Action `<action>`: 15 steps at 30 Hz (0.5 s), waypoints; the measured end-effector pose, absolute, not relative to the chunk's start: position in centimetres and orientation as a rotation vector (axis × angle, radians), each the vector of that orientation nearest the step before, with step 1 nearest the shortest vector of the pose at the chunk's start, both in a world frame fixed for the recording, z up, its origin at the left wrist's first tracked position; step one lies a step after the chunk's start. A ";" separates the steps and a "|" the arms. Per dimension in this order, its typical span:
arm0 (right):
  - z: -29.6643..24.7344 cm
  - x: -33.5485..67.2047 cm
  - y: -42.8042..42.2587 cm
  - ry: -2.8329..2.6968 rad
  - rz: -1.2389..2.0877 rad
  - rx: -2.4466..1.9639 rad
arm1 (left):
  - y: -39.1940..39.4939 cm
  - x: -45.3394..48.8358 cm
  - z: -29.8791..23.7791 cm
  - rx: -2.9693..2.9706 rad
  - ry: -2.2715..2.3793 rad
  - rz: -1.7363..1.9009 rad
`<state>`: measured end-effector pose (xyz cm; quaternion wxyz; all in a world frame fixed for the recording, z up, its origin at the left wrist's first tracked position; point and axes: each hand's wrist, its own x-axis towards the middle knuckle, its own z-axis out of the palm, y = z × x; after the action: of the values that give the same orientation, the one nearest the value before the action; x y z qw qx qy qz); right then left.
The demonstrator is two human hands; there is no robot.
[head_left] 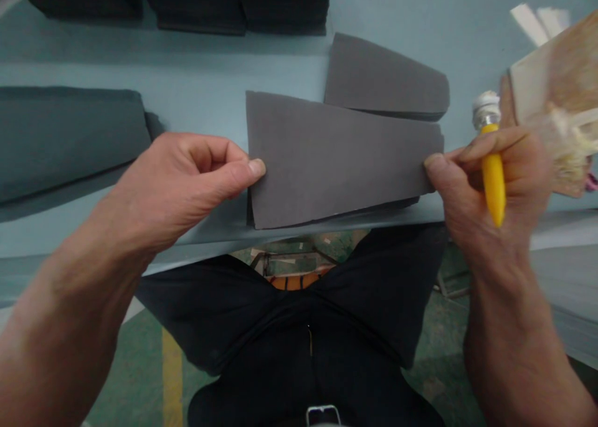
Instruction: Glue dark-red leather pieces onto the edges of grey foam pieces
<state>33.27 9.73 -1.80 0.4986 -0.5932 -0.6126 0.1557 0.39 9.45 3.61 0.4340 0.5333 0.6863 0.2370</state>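
- Grip of the left hand [187,178] is pinching a gray tapered panel [336,162], center frame.
- Right hand [521,175] is pinching its narrow end, also clasping a yellow-handled brush [494,172].

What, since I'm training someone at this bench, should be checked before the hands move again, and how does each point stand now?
1. Left hand on the gray panel: ok, thumb on top at the wide end.
2. Right hand on the panel: ok, thumb at the narrow end.
3. Right hand free of other things: not ok, it also holds a yellow-handled tool.
4. Panel edges flush with what lies beneath: not ok, a darker edge shows along the near side.
5. Panel apart from the gray piece behind: cannot tell, they overlap in this view.
6. Panel's underside sound: cannot tell, hidden.
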 end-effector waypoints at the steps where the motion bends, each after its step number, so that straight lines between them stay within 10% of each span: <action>1: -1.9 33.3 9.7 -1.484 0.382 -1.429 | 9.5 0.6 3.8 1.320 1.711 0.584; 15: -2.7 33.6 9.6 -1.530 0.342 -1.381 | 9.8 1.6 2.9 1.241 1.747 0.539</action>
<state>33.61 9.62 -2.66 0.5021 -0.5714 -0.6334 0.1417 1.57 9.77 2.92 0.4492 0.5016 0.7064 0.2181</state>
